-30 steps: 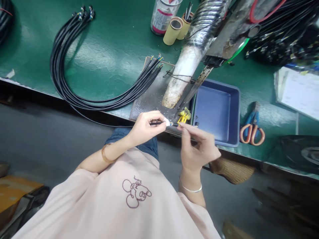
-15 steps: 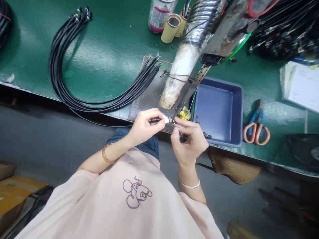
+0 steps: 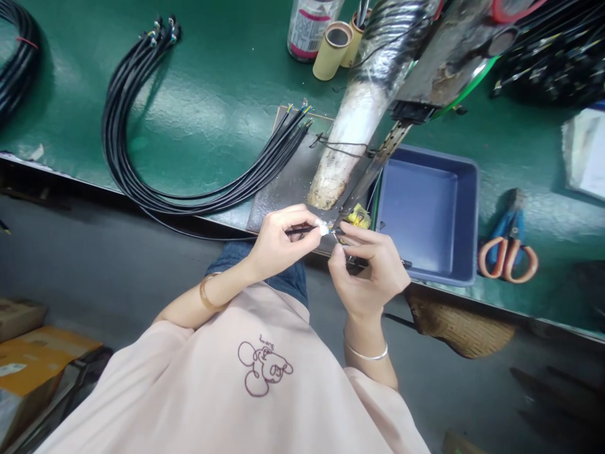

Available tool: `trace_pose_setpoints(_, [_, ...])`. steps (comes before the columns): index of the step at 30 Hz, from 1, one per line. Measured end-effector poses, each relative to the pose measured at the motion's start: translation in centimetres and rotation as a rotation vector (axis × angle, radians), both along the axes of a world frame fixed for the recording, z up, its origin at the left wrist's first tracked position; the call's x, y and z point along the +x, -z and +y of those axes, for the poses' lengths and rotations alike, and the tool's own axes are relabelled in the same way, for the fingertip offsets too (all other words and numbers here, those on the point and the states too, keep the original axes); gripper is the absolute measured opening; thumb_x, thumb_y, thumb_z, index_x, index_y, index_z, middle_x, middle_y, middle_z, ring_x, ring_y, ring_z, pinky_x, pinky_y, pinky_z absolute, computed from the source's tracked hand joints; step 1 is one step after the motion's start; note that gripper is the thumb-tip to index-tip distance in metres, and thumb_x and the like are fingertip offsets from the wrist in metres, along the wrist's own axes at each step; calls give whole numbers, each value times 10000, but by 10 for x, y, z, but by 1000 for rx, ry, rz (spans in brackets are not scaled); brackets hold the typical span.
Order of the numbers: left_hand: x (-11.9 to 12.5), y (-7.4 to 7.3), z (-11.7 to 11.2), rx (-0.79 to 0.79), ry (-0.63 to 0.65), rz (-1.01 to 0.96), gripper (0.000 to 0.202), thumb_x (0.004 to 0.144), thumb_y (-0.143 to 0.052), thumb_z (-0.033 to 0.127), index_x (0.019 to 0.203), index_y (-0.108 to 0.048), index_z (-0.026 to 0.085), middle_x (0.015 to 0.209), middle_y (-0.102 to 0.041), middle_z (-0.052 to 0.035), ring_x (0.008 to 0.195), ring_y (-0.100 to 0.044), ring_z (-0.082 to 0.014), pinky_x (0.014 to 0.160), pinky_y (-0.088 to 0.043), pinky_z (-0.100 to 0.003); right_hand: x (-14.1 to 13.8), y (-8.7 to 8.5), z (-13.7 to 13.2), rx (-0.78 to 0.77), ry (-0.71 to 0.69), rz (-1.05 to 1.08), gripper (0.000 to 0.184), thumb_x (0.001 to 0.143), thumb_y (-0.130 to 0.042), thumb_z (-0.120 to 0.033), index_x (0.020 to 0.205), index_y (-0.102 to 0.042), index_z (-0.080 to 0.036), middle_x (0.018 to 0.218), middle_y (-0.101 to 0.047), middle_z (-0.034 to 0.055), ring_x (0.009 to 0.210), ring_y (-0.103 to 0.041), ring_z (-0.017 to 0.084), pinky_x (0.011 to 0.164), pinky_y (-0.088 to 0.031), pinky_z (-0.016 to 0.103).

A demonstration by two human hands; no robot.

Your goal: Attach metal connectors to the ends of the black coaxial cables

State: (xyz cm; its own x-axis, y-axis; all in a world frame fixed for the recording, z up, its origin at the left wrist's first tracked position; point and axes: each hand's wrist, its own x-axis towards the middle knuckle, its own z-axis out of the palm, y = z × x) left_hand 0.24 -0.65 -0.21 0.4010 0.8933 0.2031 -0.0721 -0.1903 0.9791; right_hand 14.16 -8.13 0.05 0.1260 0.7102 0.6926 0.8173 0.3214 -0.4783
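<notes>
Green bench mat, glossy, with a dark work plate at its near edge under a wrapped machine arm.

- Left hand: thumb and fingers pinched shut on a thin black cable, just short of its tip. One fingertip wears a white cover.
- Right hand: closed round a slim dark tool (its tail pokes out toward the blue tray). The fingertips meet the cable's bared end, touching or nearly touching the left fingers.
- The cable end sits in the air just off the bench edge, below a small yellow part.
- A bundle of black cables loops across the mat, its near ends fanned on the plate with coloured cores showing.

Progress, as a judgement: one cable's end is mid-work and not yet put down. The bundle's ends look already stripped, but whether those pieces are finished or waiting cannot be told.

Writing: the can at the back has a red-and-white label, too small to read. The shirt drawing has a tiny scrawl above it, also illegible. Orange-handled scissors lie right of the tray, with no brand visible.
</notes>
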Motion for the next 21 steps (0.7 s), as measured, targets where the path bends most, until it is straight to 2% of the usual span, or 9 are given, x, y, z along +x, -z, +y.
trace_pose_setpoints(7, [-4,2,0,-117,65,17,129,809,-627,194,702,-650,124,695,-547,12,597,-484,-62,539,-384,-180,3,2,-4,-37,-48,-36,217,810,-689,-42,796,-556,-213,1029,-774,66,856,-767,160,748,-655,276])
trace_pose_setpoints(16, [-3,2,-2,-105,82,9,105,797,-614,159,712,-666,123,689,-604,1,599,-509,-63,549,-405,-164,-1,3,-5,-57,16,111,165,840,-694,-69,834,-609,-210,936,-783,41,868,-771,171,764,-632,293])
trace_pose_setpoints(21, [-3,0,-2,-119,78,42,116,802,-599,167,707,-651,126,688,-614,4,593,-496,-63,552,-404,-164,-1,3,-4,-59,32,88,155,842,-697,-80,845,-618,-213,953,-789,38,869,-777,174,765,-631,290])
